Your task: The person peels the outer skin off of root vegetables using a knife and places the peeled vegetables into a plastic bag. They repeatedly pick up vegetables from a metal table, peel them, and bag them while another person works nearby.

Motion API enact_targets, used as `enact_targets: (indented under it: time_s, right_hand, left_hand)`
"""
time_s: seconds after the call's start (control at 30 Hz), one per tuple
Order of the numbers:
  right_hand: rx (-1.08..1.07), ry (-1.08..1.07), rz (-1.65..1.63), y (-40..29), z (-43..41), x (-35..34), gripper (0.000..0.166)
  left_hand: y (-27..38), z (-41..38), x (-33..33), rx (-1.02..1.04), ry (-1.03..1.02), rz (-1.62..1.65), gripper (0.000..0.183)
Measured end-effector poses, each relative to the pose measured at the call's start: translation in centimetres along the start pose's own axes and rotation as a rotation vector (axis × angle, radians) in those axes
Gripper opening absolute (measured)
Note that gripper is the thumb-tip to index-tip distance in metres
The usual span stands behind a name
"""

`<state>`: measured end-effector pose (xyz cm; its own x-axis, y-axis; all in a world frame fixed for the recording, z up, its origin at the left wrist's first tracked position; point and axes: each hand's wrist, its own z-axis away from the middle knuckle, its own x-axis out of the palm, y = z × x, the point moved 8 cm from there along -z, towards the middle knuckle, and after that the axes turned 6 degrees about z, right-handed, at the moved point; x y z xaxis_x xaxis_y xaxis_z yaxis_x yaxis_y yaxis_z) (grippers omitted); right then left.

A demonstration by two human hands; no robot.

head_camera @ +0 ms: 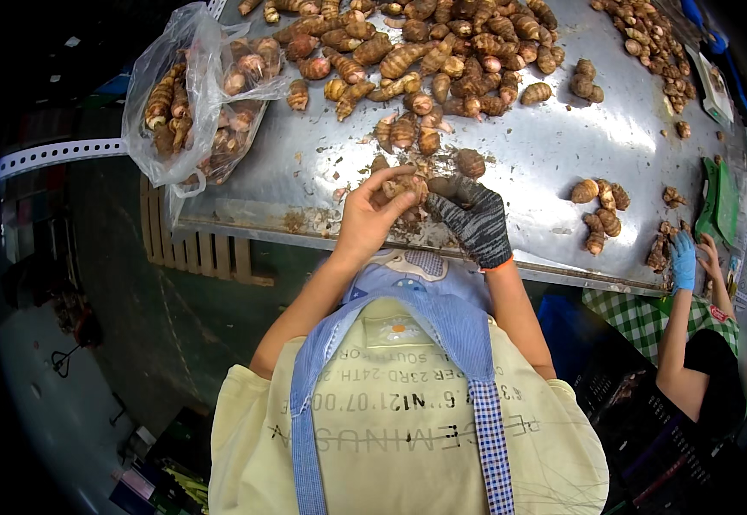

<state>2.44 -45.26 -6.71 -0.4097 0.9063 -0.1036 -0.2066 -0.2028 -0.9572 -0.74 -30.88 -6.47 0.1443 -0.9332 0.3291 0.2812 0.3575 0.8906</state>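
Note:
A small pale-brown taro corm (402, 187) is pinched between the thumb and fingers of my bare left hand (368, 215), above the near edge of the metal table (528, 148). My right hand (473, 215) wears a dark grey knitted glove with an orange cuff. Its soiled fingertips are curled close against the corm's right side; whether they grip anything is hidden. Just beyond the glove lies a round brown corm (471, 163). Several striped corms (406, 132) sit behind my hands, among crumbs of soil and peel.
Across the far side spreads a large taro heap (444, 51). An open clear plastic bag (199, 96) of corms stands at left. Small corm clusters (602, 206) lie to the right. There, a co-worker's blue-gloved hand (683, 261) touches corms near a green plastic piece (718, 199).

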Motion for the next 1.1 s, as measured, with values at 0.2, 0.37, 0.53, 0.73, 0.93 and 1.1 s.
enact_targets:
  time_s: [0.2,0.37,0.53,0.73,0.93,1.1]
  right_hand:
    - [-0.013,0.023,-0.057,-0.1,-0.1,0.2,0.024]
    - [0.03,0.025,-0.086,0.2,-0.4,0.4,0.02]
    - [0.122,0.025,-0.379,1.7,-0.6,0.5,0.02]
    - [0.16,-0.035,-0.797,2.9,-0.4,1.8,0.026]
    - [-0.108,-0.213,-0.593,-0.4,0.3,0.5,0.03]
    - [-0.136,0.009,-0.195,-0.6,-0.6,0.5,0.033]
  left_hand:
    - [0.6,0.4,0.0,0.049,0.028,-0.023,0.035]
    - [-0.4,0.5,-0.2,-0.054,-0.006,0.111,0.036]
    - [-1.9,0.2,0.0,-0.167,-0.028,0.377,0.032]
    - [-2.7,0.1,0.6,-0.242,-0.136,0.641,0.03]
    - [-2.8,-1.0,-2.5,-0.21,0.061,0.73,0.03]
    - [-2.1,-0.7,-0.9,-0.233,0.011,0.612,0.031]
